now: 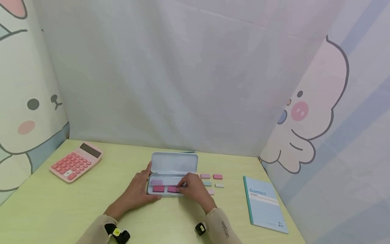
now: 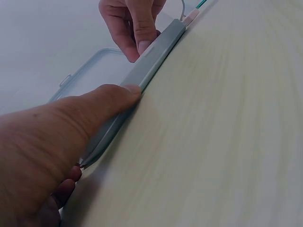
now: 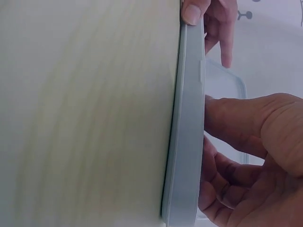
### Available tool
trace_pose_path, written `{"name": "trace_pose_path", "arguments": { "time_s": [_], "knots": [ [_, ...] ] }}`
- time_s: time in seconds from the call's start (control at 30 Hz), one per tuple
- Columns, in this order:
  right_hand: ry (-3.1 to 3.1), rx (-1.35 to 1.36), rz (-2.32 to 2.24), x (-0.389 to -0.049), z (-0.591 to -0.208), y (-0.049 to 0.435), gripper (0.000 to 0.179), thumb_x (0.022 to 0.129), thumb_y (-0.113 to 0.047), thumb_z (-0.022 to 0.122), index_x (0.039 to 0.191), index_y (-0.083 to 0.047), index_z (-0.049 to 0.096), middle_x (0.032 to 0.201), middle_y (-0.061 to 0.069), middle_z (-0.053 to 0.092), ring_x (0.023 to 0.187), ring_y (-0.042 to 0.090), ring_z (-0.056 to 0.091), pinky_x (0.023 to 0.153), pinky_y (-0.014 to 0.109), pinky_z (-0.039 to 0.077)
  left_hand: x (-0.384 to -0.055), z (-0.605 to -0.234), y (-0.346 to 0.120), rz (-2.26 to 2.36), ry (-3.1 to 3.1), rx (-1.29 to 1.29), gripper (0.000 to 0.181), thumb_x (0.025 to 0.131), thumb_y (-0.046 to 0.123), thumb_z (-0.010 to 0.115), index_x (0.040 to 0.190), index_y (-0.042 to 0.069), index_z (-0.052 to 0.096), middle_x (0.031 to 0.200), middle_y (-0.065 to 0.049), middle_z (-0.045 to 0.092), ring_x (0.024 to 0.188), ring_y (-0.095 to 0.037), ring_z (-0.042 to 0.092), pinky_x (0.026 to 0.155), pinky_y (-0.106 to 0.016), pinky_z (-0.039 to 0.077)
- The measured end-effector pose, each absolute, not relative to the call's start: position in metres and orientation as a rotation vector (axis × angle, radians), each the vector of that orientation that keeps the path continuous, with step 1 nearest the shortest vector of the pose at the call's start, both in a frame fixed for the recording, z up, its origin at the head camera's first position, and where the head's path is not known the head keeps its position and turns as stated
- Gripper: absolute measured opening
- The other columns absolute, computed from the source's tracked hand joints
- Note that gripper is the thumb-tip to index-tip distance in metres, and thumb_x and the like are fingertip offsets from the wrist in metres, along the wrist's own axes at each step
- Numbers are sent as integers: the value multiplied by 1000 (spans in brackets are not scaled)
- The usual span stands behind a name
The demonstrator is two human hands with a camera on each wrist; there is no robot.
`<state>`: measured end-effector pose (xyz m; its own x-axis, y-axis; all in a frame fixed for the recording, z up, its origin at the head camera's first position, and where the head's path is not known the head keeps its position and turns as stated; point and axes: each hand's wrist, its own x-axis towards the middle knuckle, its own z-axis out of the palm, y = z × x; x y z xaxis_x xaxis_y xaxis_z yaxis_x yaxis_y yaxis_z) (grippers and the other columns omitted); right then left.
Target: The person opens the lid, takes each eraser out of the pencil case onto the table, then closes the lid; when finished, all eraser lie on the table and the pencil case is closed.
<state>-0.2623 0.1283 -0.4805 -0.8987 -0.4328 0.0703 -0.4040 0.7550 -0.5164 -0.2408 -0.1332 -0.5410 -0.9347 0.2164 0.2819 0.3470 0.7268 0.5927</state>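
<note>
Your left hand grips the left end of the pale blue-grey tin, its thumb laid against the front wall and its fingers spread away from the thumb round that end. The tin sits flat near the middle of the table, its lid raised at the back. Your right hand reaches over the tin's right half, with thumb and fingers curled close together and their tips down inside, at the right end of a magenta block; you hide those tips, so I cannot tell whether they pinch it. Left of that block, and apart from it, a crimson block lies in the same front row, with a lilac block behind it. Just beyond your right hand, outside the tin, lie a mauve block, a coral-pink block, a pale teal block, a white block and a partly covered pale pink block. A pink calculator rests well to your left, and a blue notebook to your right.
</note>
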Motion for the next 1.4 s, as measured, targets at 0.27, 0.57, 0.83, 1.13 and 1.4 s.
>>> {"name": "trace_pose_path", "arguments": {
  "time_s": [0.27,0.57,0.83,1.13,1.4],
  "knots": [
    [2881,-706,-836,-266,-484,127,7,88,-12,88,84,-10,83,84,-2,70,74,2,51,68,20,46,-242,-539,-134,-995,-2740,-451,140,73,56,95,172,3,11,139,-12,63,123,-29,55,104,-54,50],
    [2912,-709,-836,-261,-480,123,11,87,-7,88,79,-11,80,79,-4,72,71,1,52,67,19,47,-243,-543,-134,-1005,-2727,-453,140,72,55,95,172,4,11,138,-10,63,122,-28,54,103,-53,50],
    [2900,-703,-877,-256,-478,122,10,90,-5,85,82,-10,81,78,-3,75,69,0,54,65,18,49,-244,-547,-134,-995,-2713,-462,140,72,54,95,172,5,11,139,-11,63,122,-29,55,102,-53,50],
    [2888,-751,-965,-257,-479,132,10,93,2,76,95,-8,80,88,2,76,77,4,57,72,21,52,-243,-544,-133,-998,-2728,-451,140,72,56,95,173,6,11,141,-12,63,123,-30,55,104,-55,50],
    [2881,-622,-1128,-255,-476,164,19,94,7,68,100,-7,80,95,5,77,78,9,57,70,23,50,-241,-541,-133,-981,-2725,-456,140,72,57,95,172,4,12,141,-13,63,124,-31,56,105,-58,50]
  ]
}}
